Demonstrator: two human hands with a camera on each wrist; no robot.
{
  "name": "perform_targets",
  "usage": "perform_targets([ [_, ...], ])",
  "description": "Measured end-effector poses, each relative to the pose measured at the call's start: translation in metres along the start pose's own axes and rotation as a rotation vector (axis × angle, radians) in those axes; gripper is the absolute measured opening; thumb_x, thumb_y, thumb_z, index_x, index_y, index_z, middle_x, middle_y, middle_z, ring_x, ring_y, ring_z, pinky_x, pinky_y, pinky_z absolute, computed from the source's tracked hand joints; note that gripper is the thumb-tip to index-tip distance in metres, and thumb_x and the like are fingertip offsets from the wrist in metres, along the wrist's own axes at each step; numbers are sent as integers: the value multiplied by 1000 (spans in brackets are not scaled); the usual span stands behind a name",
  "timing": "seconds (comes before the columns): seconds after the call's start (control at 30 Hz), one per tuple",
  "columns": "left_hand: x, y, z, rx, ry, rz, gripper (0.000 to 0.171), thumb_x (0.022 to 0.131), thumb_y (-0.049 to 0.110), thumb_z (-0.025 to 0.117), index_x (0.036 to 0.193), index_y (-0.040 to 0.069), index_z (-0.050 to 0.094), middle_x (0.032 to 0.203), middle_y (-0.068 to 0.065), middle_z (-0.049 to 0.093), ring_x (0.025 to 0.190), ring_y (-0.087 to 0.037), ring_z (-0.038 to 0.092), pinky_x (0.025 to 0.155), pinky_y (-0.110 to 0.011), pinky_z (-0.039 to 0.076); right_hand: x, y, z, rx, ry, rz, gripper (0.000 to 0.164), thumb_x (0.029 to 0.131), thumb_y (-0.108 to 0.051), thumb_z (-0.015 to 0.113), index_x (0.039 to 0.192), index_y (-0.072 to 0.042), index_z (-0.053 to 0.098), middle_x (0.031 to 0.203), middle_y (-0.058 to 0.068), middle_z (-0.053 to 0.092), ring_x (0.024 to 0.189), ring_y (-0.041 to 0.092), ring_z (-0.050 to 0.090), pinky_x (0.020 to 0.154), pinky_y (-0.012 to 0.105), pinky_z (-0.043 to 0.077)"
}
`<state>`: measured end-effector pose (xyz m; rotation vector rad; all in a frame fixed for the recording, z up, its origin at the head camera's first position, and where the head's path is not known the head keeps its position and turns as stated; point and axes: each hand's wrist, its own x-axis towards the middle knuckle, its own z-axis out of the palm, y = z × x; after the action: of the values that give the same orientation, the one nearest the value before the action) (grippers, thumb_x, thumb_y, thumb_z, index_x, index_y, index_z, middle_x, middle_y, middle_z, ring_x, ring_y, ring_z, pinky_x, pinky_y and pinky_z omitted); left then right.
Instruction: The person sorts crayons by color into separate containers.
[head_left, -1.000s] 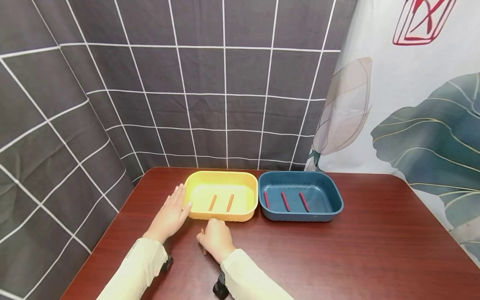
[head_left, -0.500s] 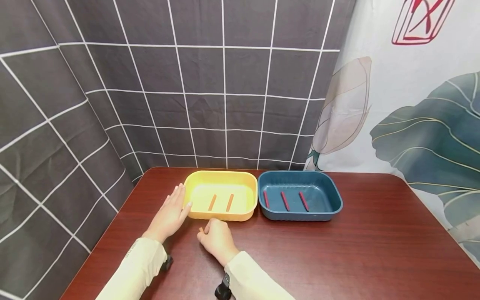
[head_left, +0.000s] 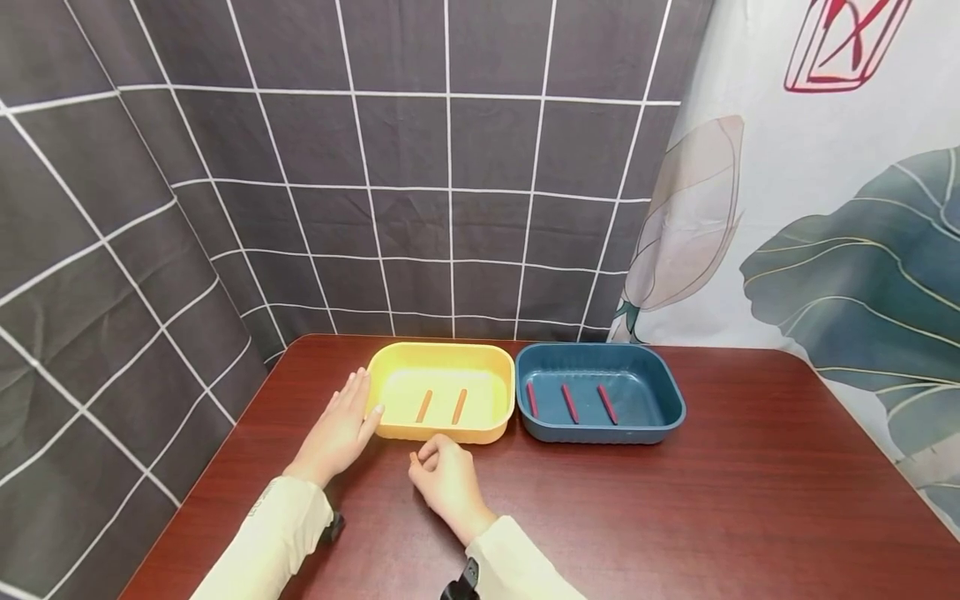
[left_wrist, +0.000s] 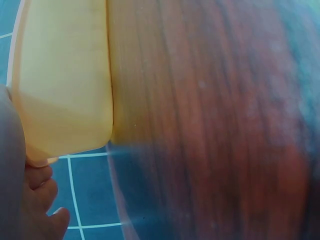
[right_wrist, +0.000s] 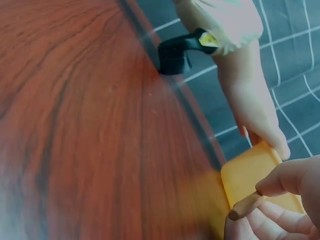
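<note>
In the head view my right hand (head_left: 453,487) is just in front of the yellow tray (head_left: 442,435). Thumb and fingertips pinch a short orange-brown stick (right_wrist: 245,207), whose blunt end points out in the right wrist view. My left hand (head_left: 335,435) lies with fingers straight against the tray's left side, the thumb at its near corner. Inside the yellow tray are two orange sticks, a left one (head_left: 424,407) and a right one (head_left: 459,407). The blue tray (head_left: 600,434) beside it holds three dark red sticks (head_left: 570,404).
Both trays stand side by side near the back edge of a reddish-brown wooden table (head_left: 675,517). Behind and to the left hangs a dark grey curtain (head_left: 405,217) with white grid lines. A white patterned curtain (head_left: 810,208) covers the right side.
My right hand has shifted slightly to the right and raised the orange-brown stick, its lower end no longer showing below the fingers. The left hand and both trays have stayed in place.
</note>
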<state>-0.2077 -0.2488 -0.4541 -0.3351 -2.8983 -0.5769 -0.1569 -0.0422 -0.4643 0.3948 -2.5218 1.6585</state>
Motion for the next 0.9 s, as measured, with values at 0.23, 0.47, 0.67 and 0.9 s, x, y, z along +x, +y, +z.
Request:
perform_targets([
  [0.23,0,0,0,4,3,3,67,108,30,47,155,-12,24,162,-28,23,151,-43,22,121,-58,21,5,5,-17,69,-53,42,4,85,-3,70,87,-2,67,63,-1,65,46,1,55,52,20,49],
  [0.47,0,0,0,1,-3,6,68,108,31,46,155,-12,23,162,-28,24,151,-42,20,121,-58,21,11,0,-39,120,-88,9,7,87,-3,71,92,1,70,72,5,71,58,7,64,54,21,52],
  [0.67,-1,1,-2,3,-1,8,67,108,30,46,155,-12,23,162,-28,23,151,-43,21,121,-58,21,17,-9,-55,225,-94,5,14,88,-1,69,100,4,70,79,10,72,60,11,65,58,27,58],
  [0.9,-1,1,0,0,-2,4,67,108,29,47,155,-12,23,162,-28,24,151,-42,21,121,-58,21,32,-12,-69,323,-73,52,19,90,-4,66,106,7,67,85,10,68,64,13,67,64,36,62],
])
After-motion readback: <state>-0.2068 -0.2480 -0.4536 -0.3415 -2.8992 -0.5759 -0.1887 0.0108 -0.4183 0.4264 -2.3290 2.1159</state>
